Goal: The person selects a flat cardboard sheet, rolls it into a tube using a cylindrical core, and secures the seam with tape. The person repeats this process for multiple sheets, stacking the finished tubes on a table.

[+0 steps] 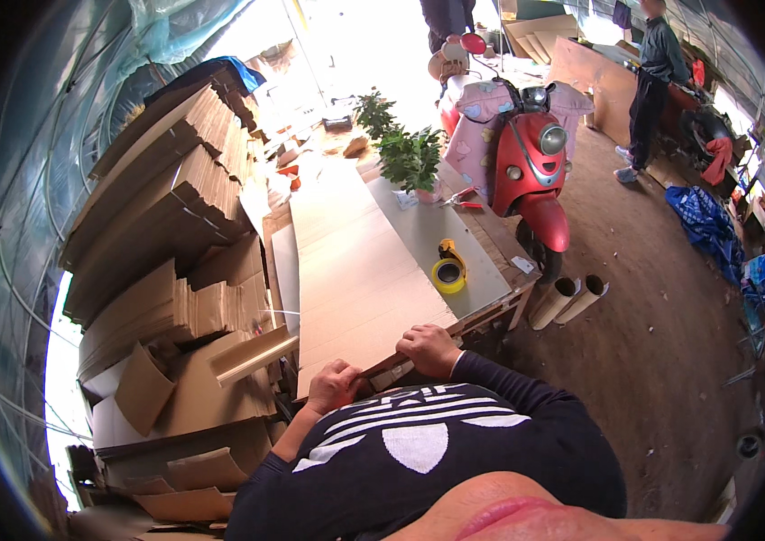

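A long, flat sheet of corrugated cardboard (362,264) lies on the table before me, its near edge reaching my chest. My left hand (334,387) grips that near edge towards its left corner, fingers curled over it. Further right along the same edge, my right hand (429,349) also has its fingers bent over the board. Both thumbs are mostly hidden. To the right of the sheet, a yellow tape dispenser with a roll of tape (449,274) rests on the grey tabletop (423,233).
Potted plants (409,159) and red-handled pliers (461,199) sit farther back. Tall stacks of cardboard (173,182) crowd the left. A red scooter (531,162) stands beyond the table, near two cardboard tubes (554,302). A person (656,74) stands at the far right.
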Motion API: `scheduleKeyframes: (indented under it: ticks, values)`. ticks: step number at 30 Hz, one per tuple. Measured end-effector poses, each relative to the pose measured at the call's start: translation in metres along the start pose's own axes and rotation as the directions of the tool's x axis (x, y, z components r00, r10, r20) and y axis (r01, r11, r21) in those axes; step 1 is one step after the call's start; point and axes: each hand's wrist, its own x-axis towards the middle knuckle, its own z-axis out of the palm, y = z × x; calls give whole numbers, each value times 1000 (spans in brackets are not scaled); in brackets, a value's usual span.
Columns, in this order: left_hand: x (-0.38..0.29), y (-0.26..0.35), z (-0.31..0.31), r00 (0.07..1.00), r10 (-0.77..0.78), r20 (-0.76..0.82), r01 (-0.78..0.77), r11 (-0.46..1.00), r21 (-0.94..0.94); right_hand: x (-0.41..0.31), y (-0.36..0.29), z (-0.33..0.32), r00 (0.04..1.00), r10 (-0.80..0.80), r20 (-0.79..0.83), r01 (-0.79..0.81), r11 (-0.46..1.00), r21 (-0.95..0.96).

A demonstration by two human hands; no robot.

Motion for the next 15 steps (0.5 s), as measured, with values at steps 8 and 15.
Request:
scheduleKeyframes:
  ticks: [8, 15]
  values:
    - [12, -21, -27, 993, -104, 53, 114, 958, -262, 0, -24, -13, 925, -215, -314, 155, 966, -207]
    - [49, -22, -63, 818, -328, 473, 537, 731, -420, -1, -26, -26, 914, -191, -359, 108, 966, -237]
